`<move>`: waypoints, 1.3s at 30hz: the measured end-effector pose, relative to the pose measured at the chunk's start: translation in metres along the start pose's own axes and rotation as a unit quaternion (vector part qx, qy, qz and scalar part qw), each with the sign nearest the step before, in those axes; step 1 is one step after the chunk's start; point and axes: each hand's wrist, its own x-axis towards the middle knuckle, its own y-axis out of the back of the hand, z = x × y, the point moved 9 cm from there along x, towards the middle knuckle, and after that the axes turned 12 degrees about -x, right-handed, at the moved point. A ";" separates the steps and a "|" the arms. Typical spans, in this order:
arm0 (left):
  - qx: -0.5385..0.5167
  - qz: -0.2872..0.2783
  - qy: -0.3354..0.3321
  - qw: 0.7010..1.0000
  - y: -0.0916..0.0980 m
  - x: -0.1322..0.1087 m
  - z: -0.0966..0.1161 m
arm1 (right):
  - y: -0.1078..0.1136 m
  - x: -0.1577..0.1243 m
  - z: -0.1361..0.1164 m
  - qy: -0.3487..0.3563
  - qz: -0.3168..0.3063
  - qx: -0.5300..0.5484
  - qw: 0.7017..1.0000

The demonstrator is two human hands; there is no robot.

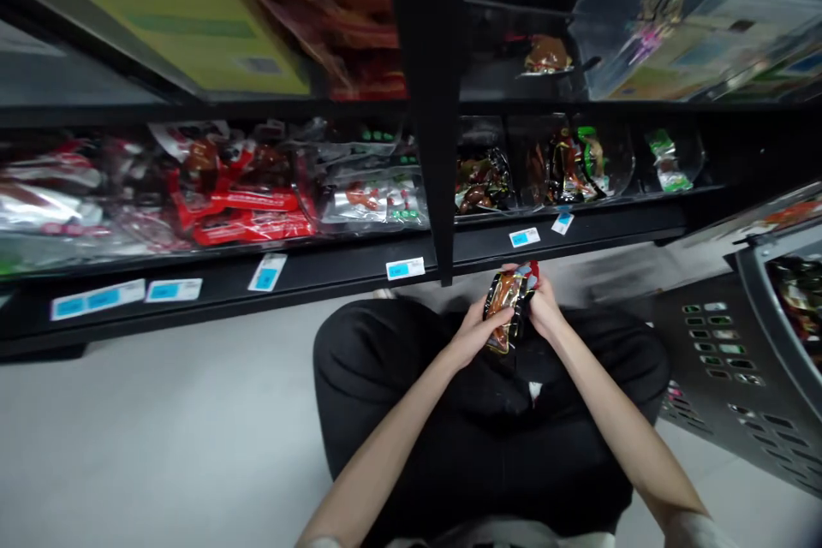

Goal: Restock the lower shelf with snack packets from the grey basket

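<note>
My left hand is closed around a shiny black, gold and brown snack packet, its thumb lying across the front. Pressed against the far side of the bundle, my right hand grips a packet with a red and blue end. Both hands are together above my lap, just in front of the low shelf's edge. How many packets are in the bundle I cannot tell, since fingers cover part of it.
Clear bins on the low shelf hold red snack packets, white-and-green packets and dark packets. Price tags line the shelf edge. A black upright divides the shelving. To my right stands a grey basket with packets inside.
</note>
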 end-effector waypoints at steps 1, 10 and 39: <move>0.017 0.021 -0.005 1.000 0.004 0.002 -0.001 | -0.003 -0.001 0.012 -0.035 -0.003 0.034 0.999; 0.037 0.104 -0.070 0.991 0.021 0.005 0.007 | -0.025 -0.015 0.043 -0.132 -0.053 0.139 0.980; -0.028 0.149 -0.065 0.986 0.041 0.009 -0.002 | 0.029 -0.002 0.035 -0.060 0.104 0.147 0.982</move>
